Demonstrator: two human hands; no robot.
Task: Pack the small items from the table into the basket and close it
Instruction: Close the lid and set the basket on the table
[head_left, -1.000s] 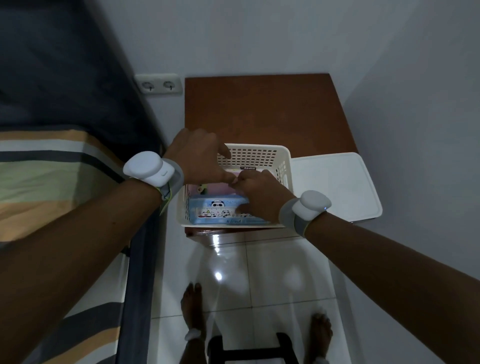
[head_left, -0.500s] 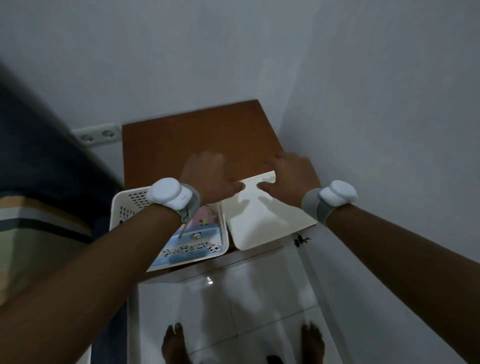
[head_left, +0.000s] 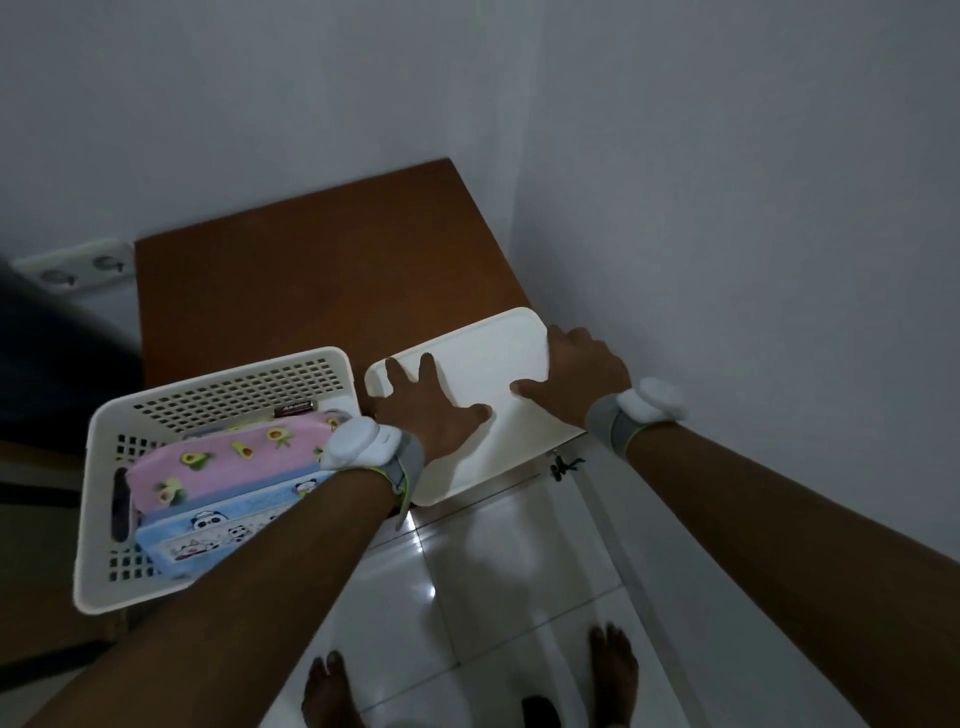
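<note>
A brown table (head_left: 311, 280) stands in the corner of a room with grey walls. A white basket (head_left: 104, 519) with little holes in its sides sits at the front left corner of the table. It has no lid on it. Inside it lies a pink pouch (head_left: 228, 462) with avocado pictures, and just in front of that a blue case (head_left: 218, 535) with little pandas on it. A small dark thing (head_left: 295, 408) lies at the back of the basket; it is too small to tell what it is.

The white lid (head_left: 483, 358) lies flat at the front right corner of the table, just beside the basket. Its front part sticks out past the table's front edge.

Both hands are on the lid. The left hand (head_left: 431, 410) lies flat on top of the lid near its left side, with fingers spread wide. The right hand (head_left: 582, 364) grips the lid's right edge, with the thumb on top and the fingers curled over the edge. Each wrist wears a grey band with a white round piece on it.

Below the table is a shiny white tiled floor (head_left: 467, 597), and two bare feet stand on it. A wall socket (head_left: 72, 267) shows on the wall left of the table.
</note>
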